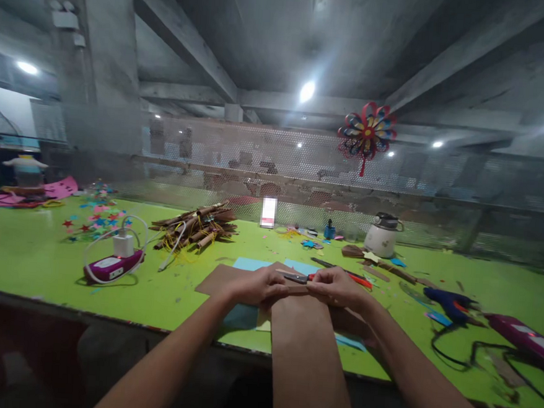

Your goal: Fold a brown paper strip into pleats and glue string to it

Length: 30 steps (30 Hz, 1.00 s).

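Observation:
A long strip of brown cardboard (pixel 308 356) runs from the table's edge toward me, its far end bent or creased between my hands. My left hand (pixel 266 285) has its fingers closed on the left of that end. My right hand (pixel 336 286) pinches the right side. Between them a dark pointed blade with a red part (pixel 297 278) lies across the cardboard; whether my right fingers hold it is hidden. Behind that hand lies a dark tool with red handles (pixel 360 280). Blue paper (pixel 240 317) and more brown cardboard (pixel 217 279) lie beneath.
On the green table (pixel 176 297), a purple power strip (pixel 113 267) and a bundle of brown sticks (pixel 200 227) sit left. A blue glue gun (pixel 449 303), its cord, another purple power strip (pixel 526 340) and a white flask (pixel 381 235) are right. Mesh (pixel 202 143) stands behind.

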### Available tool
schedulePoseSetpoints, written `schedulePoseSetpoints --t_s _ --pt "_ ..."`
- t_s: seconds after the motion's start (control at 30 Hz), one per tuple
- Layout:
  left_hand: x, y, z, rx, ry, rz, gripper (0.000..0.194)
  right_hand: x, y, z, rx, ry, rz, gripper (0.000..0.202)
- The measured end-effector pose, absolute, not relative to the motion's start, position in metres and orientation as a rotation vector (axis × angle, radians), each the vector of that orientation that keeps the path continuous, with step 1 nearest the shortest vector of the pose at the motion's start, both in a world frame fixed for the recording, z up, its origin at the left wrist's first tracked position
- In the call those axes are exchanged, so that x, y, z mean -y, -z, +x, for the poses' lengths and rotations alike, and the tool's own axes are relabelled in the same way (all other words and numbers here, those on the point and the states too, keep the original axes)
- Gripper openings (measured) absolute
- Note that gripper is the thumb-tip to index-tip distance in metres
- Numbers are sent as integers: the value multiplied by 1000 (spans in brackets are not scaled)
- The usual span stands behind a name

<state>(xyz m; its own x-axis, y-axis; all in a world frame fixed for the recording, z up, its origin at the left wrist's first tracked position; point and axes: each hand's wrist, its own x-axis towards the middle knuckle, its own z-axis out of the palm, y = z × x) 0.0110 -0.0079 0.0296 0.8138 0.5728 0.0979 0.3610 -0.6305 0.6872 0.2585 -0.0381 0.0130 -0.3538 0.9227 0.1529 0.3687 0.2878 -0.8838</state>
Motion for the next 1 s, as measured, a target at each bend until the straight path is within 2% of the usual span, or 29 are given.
schedulePoseSetpoints --t_s 0.27,0.63,0.77,0.9,1.0 --pt "10 -35 5 -567 -304 1830 37 46 -20 253 1674 -1088 -1046 36" --pt "10 -33 8 -458 -465 1750 40 48 -23 255 1401 -1240 -808 41" --pt "12 -26 16 -404 -373 1628 41 59 -28 242 1683 -1372 -652 57" --pt "16 -15 27 -354 -292 1526 43 66 -33 236 1940 -1243 -541 25" --pt "21 -9 35 -339 -296 1463 44 67 -31 235 1909 -1181 -487 17"
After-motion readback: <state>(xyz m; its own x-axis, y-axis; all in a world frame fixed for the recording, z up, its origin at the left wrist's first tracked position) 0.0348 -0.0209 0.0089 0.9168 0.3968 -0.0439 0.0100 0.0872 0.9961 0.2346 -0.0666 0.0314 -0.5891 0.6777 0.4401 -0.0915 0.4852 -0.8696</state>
